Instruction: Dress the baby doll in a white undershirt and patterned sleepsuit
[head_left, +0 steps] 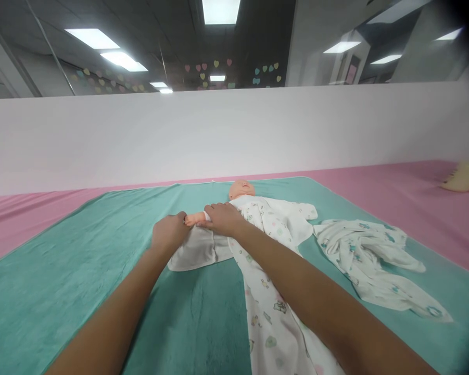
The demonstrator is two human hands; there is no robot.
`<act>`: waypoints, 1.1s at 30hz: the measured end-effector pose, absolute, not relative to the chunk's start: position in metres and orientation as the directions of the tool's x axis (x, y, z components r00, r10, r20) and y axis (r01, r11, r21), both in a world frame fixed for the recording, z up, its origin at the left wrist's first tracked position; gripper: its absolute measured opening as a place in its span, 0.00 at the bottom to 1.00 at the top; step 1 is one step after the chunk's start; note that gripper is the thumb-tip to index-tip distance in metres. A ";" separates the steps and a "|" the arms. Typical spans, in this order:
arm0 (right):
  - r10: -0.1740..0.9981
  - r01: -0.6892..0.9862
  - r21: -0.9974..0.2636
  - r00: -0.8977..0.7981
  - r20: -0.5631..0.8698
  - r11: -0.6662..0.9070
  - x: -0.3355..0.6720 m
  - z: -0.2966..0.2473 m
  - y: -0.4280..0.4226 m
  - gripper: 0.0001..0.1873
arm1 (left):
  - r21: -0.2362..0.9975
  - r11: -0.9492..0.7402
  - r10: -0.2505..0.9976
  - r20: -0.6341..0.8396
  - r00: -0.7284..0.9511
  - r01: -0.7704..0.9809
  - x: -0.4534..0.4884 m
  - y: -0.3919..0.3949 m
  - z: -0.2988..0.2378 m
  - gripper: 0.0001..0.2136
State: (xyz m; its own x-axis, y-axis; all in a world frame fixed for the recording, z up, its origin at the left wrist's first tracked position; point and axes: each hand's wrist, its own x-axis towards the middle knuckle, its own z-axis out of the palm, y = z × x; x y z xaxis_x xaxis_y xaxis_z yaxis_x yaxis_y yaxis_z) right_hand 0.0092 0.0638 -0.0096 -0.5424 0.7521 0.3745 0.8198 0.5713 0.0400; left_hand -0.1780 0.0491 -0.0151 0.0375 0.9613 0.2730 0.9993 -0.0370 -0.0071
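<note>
Okay, so: curling the left hand (169,232) around the hand end of a doll's arm (195,219), and closing the right hand (223,217) over the same arm at the edge of a white sleeve (206,215). Not really telling how tight, with most fingertips hiding. Probably best to be steadying the wrist with the left, gathering the cuff with the right and easing cloth along the arm, not yanking the limb. Seeing that bare bit of arm bridging both sets of fingers, with a white shirt flap (203,249) spreading just underneath. Also spotting a printed gown (267,281) running beside the right fingers and under the forearm, the doll's head (241,189) poking out just beyond them, and crumpled clothes (367,255) lying well off to their right, all resting on a green towel (81,271).
</note>
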 end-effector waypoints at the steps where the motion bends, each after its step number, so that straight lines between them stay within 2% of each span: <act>1: 0.755 0.821 0.034 -0.539 0.374 0.570 0.009 -0.009 0.064 0.30 | -0.024 -0.044 0.961 0.273 0.049 0.999 -0.177 0.049 -0.016 0.11; 7: 0.740 0.804 0.016 -0.554 0.381 0.594 0.011 -0.012 0.066 0.32 | -0.012 -0.065 0.977 0.200 0.066 0.998 -0.177 0.053 -0.026 0.08; 15: 0.753 0.815 0.035 -0.549 0.362 0.578 0.009 -0.012 0.066 0.32 | -0.038 -0.091 0.985 0.146 0.096 0.995 -0.179 0.055 -0.033 0.10; 33: 0.761 0.815 0.061 -0.562 0.324 0.576 0.008 -0.008 0.062 0.31 | -0.022 -0.080 0.989 0.122 0.082 0.997 -0.178 0.052 -0.034 0.11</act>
